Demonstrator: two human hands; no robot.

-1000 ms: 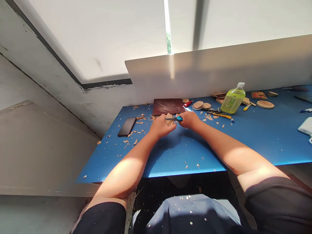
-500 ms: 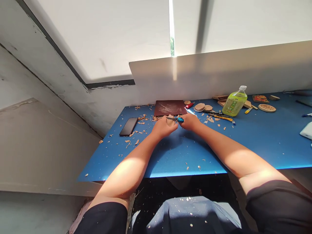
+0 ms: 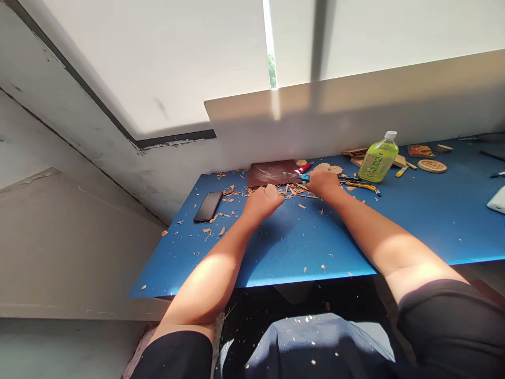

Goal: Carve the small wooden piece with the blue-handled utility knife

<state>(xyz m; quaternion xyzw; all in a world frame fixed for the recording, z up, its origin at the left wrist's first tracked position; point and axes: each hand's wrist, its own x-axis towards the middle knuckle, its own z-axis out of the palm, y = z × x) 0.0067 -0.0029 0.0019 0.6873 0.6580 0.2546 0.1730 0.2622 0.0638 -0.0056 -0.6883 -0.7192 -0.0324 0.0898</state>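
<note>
A small pale piece of wood (image 3: 271, 191) is gripped in my left hand (image 3: 260, 204), above the near edge of a dark brown board (image 3: 268, 172). My right hand (image 3: 324, 182) is closed around the blue handle of a utility knife (image 3: 304, 178). Its blade points left over the board, apart from the wood. Wood shavings (image 3: 294, 190) lie scattered between and around both hands. Just beyond the right hand is a red tube-like object (image 3: 304, 168).
A phone (image 3: 208, 206) lies left on the blue table (image 3: 300, 237). To the right stand a green drink bottle (image 3: 379, 159), a yellow cutter (image 3: 361, 185) and a carved wooden disc (image 3: 432, 166). A white device (image 3: 497, 200) sits at the far right.
My right hand has moved right and away with the knife, whose blade was at the wood before. My left hand stays nearly in place, still holding the piece.
</note>
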